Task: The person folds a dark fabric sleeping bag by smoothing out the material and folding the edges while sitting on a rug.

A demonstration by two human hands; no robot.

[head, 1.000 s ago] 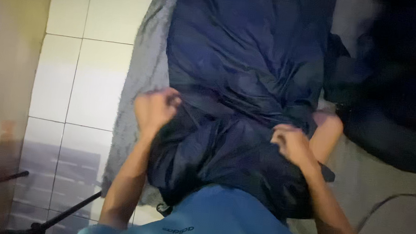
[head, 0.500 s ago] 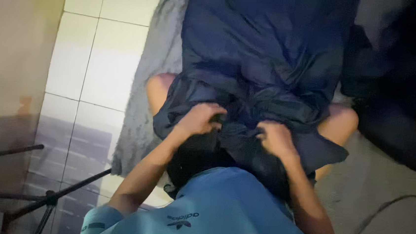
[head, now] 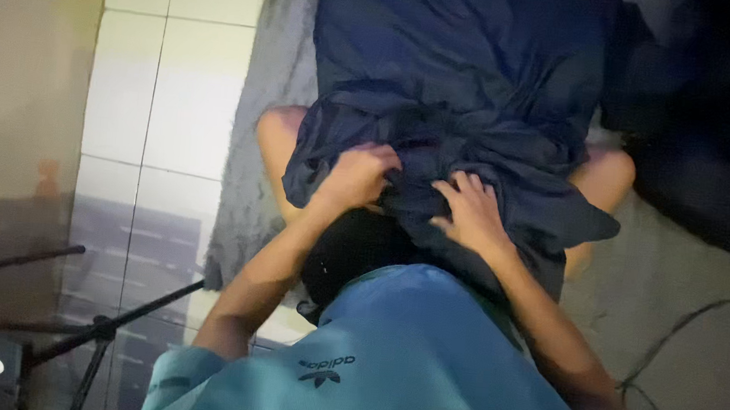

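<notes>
A dark navy cloth (head: 453, 73) lies spread over my lap and runs away from me across the floor. My left hand (head: 359, 176) is curled into a bunched fold of it near the middle. My right hand (head: 471, 212) sits just to the right, its fingers dug into the same gathered folds. The two hands are close together but not touching. My bare knees (head: 273, 137) show on either side under the cloth. My light blue shirt (head: 378, 371) fills the bottom of the view.
A grey rug (head: 265, 93) lies under me on pale floor tiles (head: 157, 85). Black tripod legs (head: 95, 331) stand at the lower left. A dark pile of cloth (head: 710, 128) lies at the upper right, and a thin black cable (head: 675, 342) at the lower right.
My hands have come inward from the sides of the cloth to its middle, gathering the near edge into folds. The view has shifted slightly.
</notes>
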